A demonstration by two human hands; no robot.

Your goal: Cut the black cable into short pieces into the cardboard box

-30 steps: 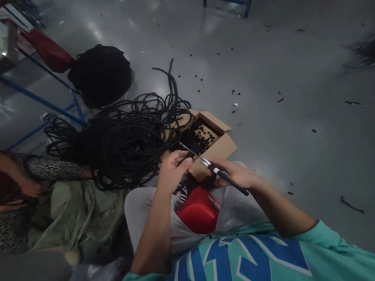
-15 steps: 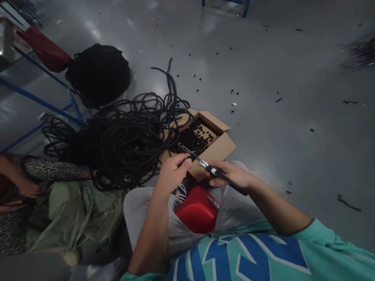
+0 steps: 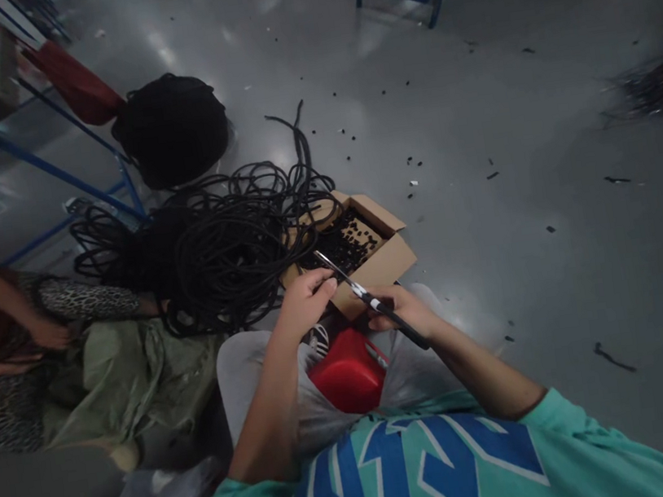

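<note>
My right hand (image 3: 398, 309) grips a pair of scissors (image 3: 394, 320) with black handles. Their metal blades point up and left, past my left fingertips and over the cardboard box (image 3: 388, 261). My left hand (image 3: 308, 301) is closed in a pinch beside the blades. A dark bit shows at its fingertips, but what it holds is too small and dark to make out. Many short black pieces (image 3: 355, 241) lie inside the open box. A large tangle of black cord or tubing (image 3: 226, 247) is heaped left of the box and overlaps its edge.
Between my legs is a red object (image 3: 349, 373). At left a person (image 3: 2, 319) sits with olive-green cloth (image 3: 133, 375) by their hands. A black bundle (image 3: 173, 131) stands behind the tangle, near a blue-framed table (image 3: 64, 167). Black scraps (image 3: 615, 357) dot the grey floor.
My right hand and the scissors have shifted slightly left, with the blade tips now a little further up and left. My left hand stays in nearly the same place.
</note>
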